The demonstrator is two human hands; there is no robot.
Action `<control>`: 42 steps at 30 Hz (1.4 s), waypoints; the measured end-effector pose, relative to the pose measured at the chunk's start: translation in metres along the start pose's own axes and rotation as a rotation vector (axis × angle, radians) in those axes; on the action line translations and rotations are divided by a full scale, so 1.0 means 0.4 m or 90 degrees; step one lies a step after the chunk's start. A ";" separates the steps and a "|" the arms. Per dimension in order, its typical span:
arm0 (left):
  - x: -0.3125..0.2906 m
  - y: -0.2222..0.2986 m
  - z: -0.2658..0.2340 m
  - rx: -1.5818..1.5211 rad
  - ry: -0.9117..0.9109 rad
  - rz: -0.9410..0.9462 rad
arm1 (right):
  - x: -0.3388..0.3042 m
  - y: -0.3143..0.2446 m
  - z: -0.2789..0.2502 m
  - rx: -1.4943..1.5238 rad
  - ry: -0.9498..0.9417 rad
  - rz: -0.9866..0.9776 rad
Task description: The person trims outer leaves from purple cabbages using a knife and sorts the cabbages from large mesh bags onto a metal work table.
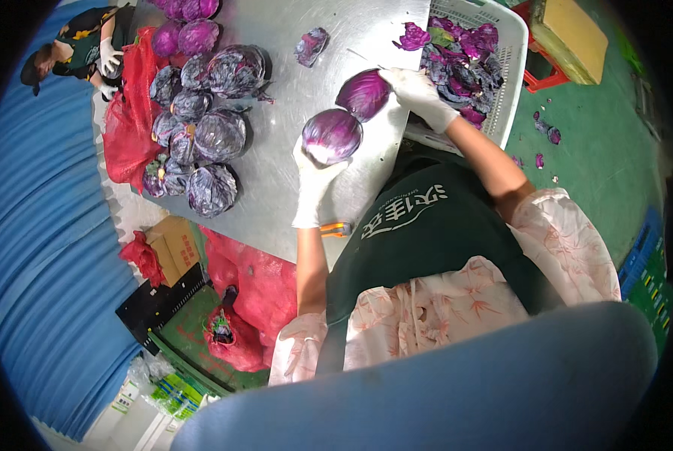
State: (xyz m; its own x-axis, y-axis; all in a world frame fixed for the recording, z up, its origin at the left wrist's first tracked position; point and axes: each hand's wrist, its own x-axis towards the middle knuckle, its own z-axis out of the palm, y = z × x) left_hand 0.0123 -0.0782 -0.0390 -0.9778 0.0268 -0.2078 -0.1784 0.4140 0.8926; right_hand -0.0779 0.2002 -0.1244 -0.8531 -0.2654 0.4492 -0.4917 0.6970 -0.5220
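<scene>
A trimmed red cabbage (332, 137), shiny purple with a pale patch at its lower side, rests in my gloved left hand (317, 179), fingers and thumb closed round it. Against its upper right lies a curved red cabbage leaf (363, 95); whether it still joins the head I cannot make out. My gloved right hand (417, 94) grips that leaf's right edge, fingertips partly hidden. An orange-handled cutter (336, 230) lies on the metal table (284, 161) by my left wrist. Several untrimmed red cabbages (217, 135), dull and bluish, sit at the table's left.
A white basket (511, 90) of stripped leaves stands at right, beside a red stool (543, 71). One loose leaf (311, 46) lies on the table's far part. Red mesh sacks (250, 282) are below left. At far left, a co-worker's gloved hand (109, 56) is near a red net.
</scene>
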 end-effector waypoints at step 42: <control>0.120 0.292 0.143 -0.114 0.003 0.023 | 0.095 -0.140 -0.106 -0.340 -0.189 -0.292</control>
State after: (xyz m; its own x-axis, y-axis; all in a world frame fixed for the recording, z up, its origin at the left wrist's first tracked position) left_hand -0.0491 0.0236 0.0323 -0.9844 0.0342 -0.1728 -0.1595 0.2437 0.9567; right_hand -0.0753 0.1794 -0.0473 -0.6321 -0.7214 0.2830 -0.7213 0.6812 0.1252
